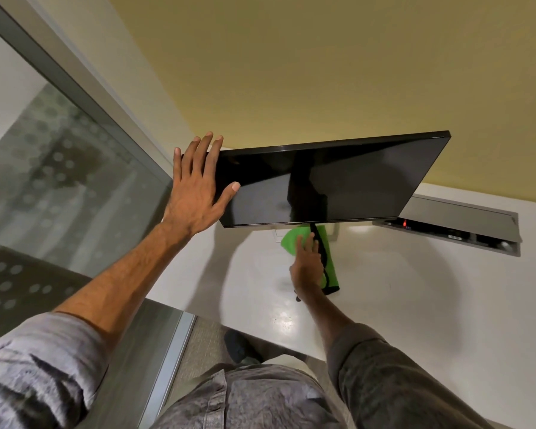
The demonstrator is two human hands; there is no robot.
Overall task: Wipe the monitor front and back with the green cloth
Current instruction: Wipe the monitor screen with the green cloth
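At your far left stands a frosted, dotted glass partition (59, 181). Next to it, your left hand (195, 196) lies against the left edge of the monitor (338, 181). Its fingers (205, 150) are straight and run up along that edge, and the thumb (229, 191) is spread flat on the front of the screen, so nothing is clenched.

The monitor is a thin, black, glossy panel, dark and tilted, above the white desk (384, 289). Just under its bottom edge the green cloth (291, 239) lies on the desk. It is bright green with black trim, partly under your right hand (307, 267). That hand rests on top of the cloth with its fingers stretched out, a little blurred, not closed round it. Further right, a grey cable tray (461, 230) is set into the desk.
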